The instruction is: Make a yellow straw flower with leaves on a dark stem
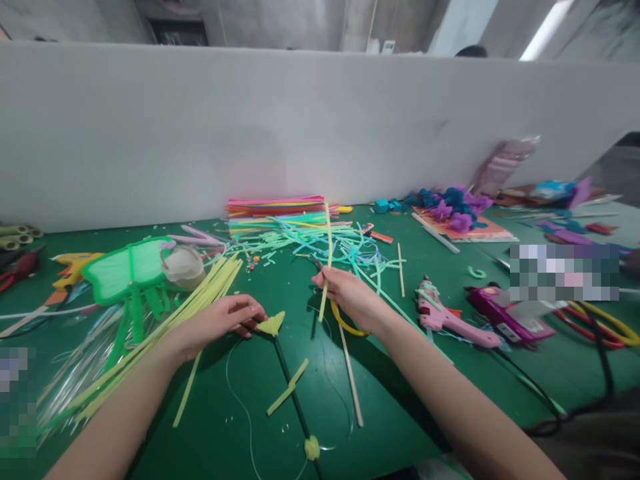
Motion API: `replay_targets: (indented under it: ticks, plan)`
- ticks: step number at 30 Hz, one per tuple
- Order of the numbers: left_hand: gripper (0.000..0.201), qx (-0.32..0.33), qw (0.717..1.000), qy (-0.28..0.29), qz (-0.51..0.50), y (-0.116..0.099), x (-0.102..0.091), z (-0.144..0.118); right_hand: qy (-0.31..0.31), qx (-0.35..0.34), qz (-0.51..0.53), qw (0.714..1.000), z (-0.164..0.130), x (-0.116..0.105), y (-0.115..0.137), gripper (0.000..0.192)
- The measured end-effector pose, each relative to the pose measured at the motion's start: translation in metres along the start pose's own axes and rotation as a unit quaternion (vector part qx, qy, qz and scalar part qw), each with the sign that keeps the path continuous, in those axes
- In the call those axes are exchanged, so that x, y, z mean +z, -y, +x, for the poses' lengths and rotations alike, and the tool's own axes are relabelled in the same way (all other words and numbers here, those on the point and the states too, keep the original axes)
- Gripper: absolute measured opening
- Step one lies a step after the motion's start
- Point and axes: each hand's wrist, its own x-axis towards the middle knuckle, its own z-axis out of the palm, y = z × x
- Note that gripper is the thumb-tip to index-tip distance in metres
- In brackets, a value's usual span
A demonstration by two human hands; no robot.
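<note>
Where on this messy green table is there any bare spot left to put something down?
Bare green table shows between the wooden stick and the pink glue gun, under the right hand. A smaller patch lies near the left hand, crossed by thin wire. The strips by the wall are crowded.

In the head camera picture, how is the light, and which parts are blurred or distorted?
Head view: even, soft light; faint shadows under the right hand and left hand on the green table. The white partition bows from wide-angle distortion. Pixelated blocks cover the right side and lower left corner. Far clutter is soft.
</note>
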Motion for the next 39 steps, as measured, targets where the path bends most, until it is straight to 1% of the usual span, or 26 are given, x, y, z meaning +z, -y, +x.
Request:
replay_targets:
  ticks: [3,5,7,9,10,11,13,14,15,16,17,18,20,22,24,25,27,29,31,33,35,37,39]
  plan:
    - [0.035,-0.006,0.999,-0.006,-0.033,-0.001,0.001,0.0,-0.059,-0.087,-0.087,0.991,0.002,-0.006,-0.001,0.034]
    - [0.038,-0.016,0.998,-0.008,-0.067,-0.003,0.003,-0.001,-0.076,-0.129,-0.091,0.985,-0.001,-0.005,0.002,0.038]
    - [0.042,-0.028,0.996,0.004,-0.087,-0.007,0.006,-0.004,-0.048,-0.151,-0.077,0.984,-0.009,0.001,0.006,0.039]
    - [0.04,-0.028,0.996,0.015,-0.089,-0.008,0.011,-0.005,0.009,-0.163,-0.12,0.979,-0.02,0.01,0.01,0.037]
    - [0.038,-0.02,0.996,0.015,-0.085,-0.008,0.014,-0.006,0.026,-0.173,-0.175,0.969,-0.026,0.015,0.011,0.036]
    - [0.035,-0.004,0.997,0.008,-0.078,-0.006,0.017,-0.006,0.032,-0.187,-0.248,0.95,-0.032,0.02,0.012,0.034]
    - [0.029,0.039,0.998,-0.013,-0.054,-0.002,0.022,-0.005,0.024,-0.213,-0.381,0.899,-0.04,0.029,0.013,0.031]
    - [0.027,0.06,0.997,-0.02,-0.039,0.001,0.024,-0.004,0.02,-0.22,-0.428,0.876,-0.043,0.033,0.012,0.029]
    - [0.026,0.078,0.996,-0.025,-0.024,0.003,0.026,-0.003,0.018,-0.223,-0.46,0.86,-0.045,0.036,0.012,0.027]
    - [0.025,0.092,0.995,-0.025,-0.01,0.005,0.028,-0.003,0.021,-0.219,-0.474,0.852,-0.046,0.038,0.011,0.025]
    - [0.025,0.102,0.995,-0.02,0.003,0.007,0.029,-0.002,0.027,-0.212,-0.474,0.854,-0.046,0.04,0.009,0.023]
    - [0.026,0.11,0.994,-0.013,0.015,0.007,0.031,-0.002,0.037,-0.2,-0.46,0.864,-0.045,0.042,0.007,0.021]
    - [0.027,0.122,0.992,0.009,0.038,0.007,0.035,-0.002,0.064,-0.167,-0.401,0.898,-0.043,0.043,0.001,0.02]
    - [0.03,0.139,0.988,0.02,0.066,0.006,0.038,-0.003,0.097,-0.124,-0.32,0.934,-0.041,0.043,-0.006,0.02]
    - [0.032,0.162,0.982,0.013,0.098,0.006,0.039,-0.005,0.12,-0.078,-0.244,0.959,-0.039,0.042,-0.014,0.016]
    - [0.033,0.174,0.978,0.006,0.114,0.006,0.04,-0.006,0.126,-0.058,-0.218,0.966,-0.038,0.04,-0.016,0.014]
    - [0.031,0.196,0.969,-0.013,0.149,0.005,0.039,-0.007,0.128,-0.024,-0.2,0.971,-0.038,0.037,-0.019,0.011]
    - [0.021,0.208,0.957,-0.03,0.201,0.004,0.039,-0.009,0.12,-0.003,-0.192,0.974,-0.039,0.036,-0.018,0.011]
    - [0.009,0.204,0.941,-0.046,0.265,0.003,0.04,-0.01,0.113,0.022,-0.144,0.983,-0.042,0.037,-0.015,0.008]
    - [0.013,0.195,0.925,-0.062,0.321,0.001,0.042,-0.01,0.111,0.059,-0.064,0.99,-0.046,0.042,-0.012,0.006]
    - [0.018,0.192,0.912,-0.063,0.357,0.0,0.045,-0.01,0.104,0.093,0.007,0.99,-0.05,0.047,-0.01,0.007]
    - [0.015,0.196,0.899,-0.058,0.387,0.0,0.047,-0.01,0.085,0.124,0.049,0.987,-0.053,0.052,-0.009,0.008]
    - [0.01,0.2,0.882,-0.067,0.421,0.001,0.047,-0.011,0.064,0.157,0.083,0.982,-0.055,0.054,-0.009,0.008]
